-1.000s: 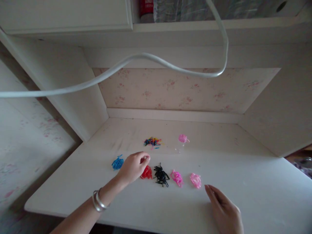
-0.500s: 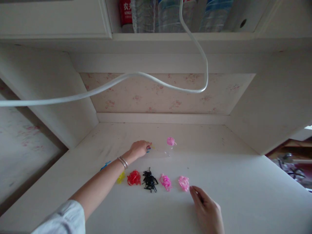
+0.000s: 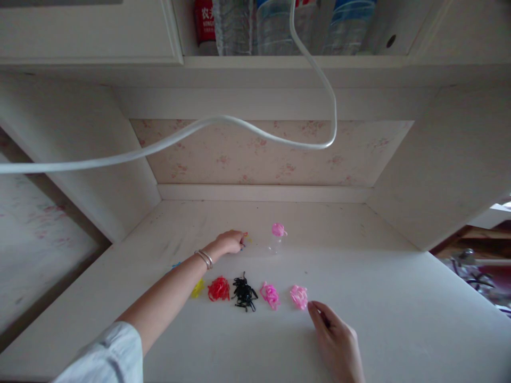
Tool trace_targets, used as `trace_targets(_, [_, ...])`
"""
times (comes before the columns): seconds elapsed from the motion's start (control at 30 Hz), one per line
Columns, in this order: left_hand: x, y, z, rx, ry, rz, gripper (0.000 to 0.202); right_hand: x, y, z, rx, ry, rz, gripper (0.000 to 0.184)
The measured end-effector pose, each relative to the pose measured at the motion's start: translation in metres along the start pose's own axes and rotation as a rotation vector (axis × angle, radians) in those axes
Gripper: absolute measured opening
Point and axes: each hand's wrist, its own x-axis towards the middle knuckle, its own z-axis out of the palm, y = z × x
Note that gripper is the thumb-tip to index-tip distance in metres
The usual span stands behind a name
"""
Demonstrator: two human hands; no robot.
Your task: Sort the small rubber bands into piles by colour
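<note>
My left hand (image 3: 231,242) reaches far over the table with its fingers closed. Bits of red, yellow and blue show at its fingertips, too small to make out for sure. To its right stands a small clear container with a pink top (image 3: 278,230). My right hand (image 3: 337,338) is closed in a pinch, its fingertips beside a pile of light pink elastic bands (image 3: 299,297); what it holds, if anything, is hidden. Leftward along the row lie bright pink bands (image 3: 270,296), black bands (image 3: 245,292), red bands (image 3: 219,289) and yellow bands (image 3: 197,289), partly behind my left forearm.
Blue bands (image 3: 175,265) peek out past my left forearm. A white cable (image 3: 223,119) hangs across the view above the white table (image 3: 383,308). Side panels enclose the table, and a shelf overhead holds several bottles (image 3: 275,29).
The whole view has shifted slightly. Less blue shows at my left fingertips. Both hands stay in nearly the same places.
</note>
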Motion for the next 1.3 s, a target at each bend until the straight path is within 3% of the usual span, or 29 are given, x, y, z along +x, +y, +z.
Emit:
trace_targets(0.33, [0.002,-0.008,0.009,-0.037,0.013,0.012,0.029,-0.001,-0.005,-0.002,0.009,0.014,0.018,0.048])
trace_targets(0.6, [-0.008,-0.021,0.014,-0.085,0.129,0.094,0.027,0.000,-0.005,-0.001,0.017,0.010,0.034,0.048])
trace_targets(0.9, [-0.018,-0.013,0.015,-0.087,0.261,0.099,0.025,-0.002,-0.005,-0.002,0.021,0.011,0.042,0.047])
trace_targets(1.3, [-0.008,-0.001,0.018,-0.065,0.200,-0.007,0.028,-0.003,-0.001,0.000,0.023,-0.008,0.043,0.049])
